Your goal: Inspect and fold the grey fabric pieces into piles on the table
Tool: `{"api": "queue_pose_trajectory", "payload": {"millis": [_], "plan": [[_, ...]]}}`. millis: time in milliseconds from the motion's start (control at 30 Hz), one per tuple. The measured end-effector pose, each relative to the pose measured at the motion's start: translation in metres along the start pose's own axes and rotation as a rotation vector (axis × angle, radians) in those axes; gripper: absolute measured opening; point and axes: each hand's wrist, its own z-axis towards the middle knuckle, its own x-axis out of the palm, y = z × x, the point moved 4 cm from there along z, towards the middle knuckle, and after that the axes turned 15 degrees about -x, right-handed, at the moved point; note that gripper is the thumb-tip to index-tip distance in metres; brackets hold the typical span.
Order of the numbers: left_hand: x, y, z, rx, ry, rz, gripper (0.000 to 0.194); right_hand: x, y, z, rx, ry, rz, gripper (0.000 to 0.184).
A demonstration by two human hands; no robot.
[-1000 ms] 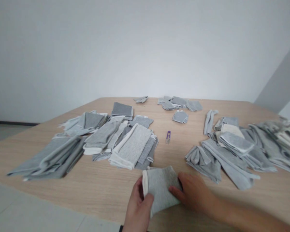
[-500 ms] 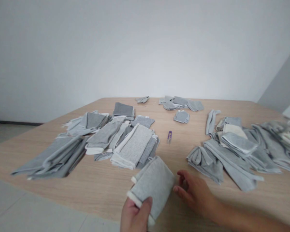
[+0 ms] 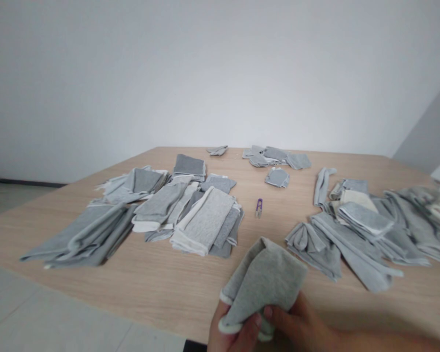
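A folded piece of light grey fabric (image 3: 269, 276) with pale, fleecy edges is held up above the table's near edge. My left hand (image 3: 234, 330) grips its lower left end, thumb on the front and fingers behind. My right hand (image 3: 302, 320) pinches the lower right side, thumb also on the front; its other fingers are hidden behind the cloth. The fabric is folded over, with a gap between its layers at the upper left. Beyond it lies a stack of folded grey fabric pieces (image 3: 203, 220).
Purple-handled thread snips (image 3: 259, 208) lie mid-table (image 3: 256, 230). More grey cloth lies at left (image 3: 84, 239), a crumpled pile at right (image 3: 352, 239), a small stack (image 3: 277, 177) farther back and several pieces (image 3: 275, 155) by the wall. A black object (image 3: 194, 346) shows at the bottom edge.
The fabric has moved right and tilted, its layers now parting. My right hand, earlier apart from it with fingers spread, has taken hold of its right side. My left hand has moved right with it.
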Motion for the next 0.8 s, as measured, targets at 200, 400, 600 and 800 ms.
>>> {"api": "queue_pose_trajectory", "payload": {"millis": [200,400,600,800], "plan": [[-0.002,0.004,0.003,0.043,0.011,-0.018,0.074,0.005,0.013,0.017,-0.037,-0.064,-0.002,0.035],[-0.01,0.012,0.014,0.106,-0.039,-0.011,0.076,-0.003,0.043,0.063,-0.163,-0.141,-0.255,0.044],[-0.009,0.015,0.023,0.084,0.102,0.233,0.039,0.009,0.059,0.135,-0.285,-0.18,-0.206,0.049],[-0.01,0.014,0.024,0.108,0.135,0.294,0.031,0.049,0.031,0.198,-0.203,-0.273,-0.057,0.048]]}}
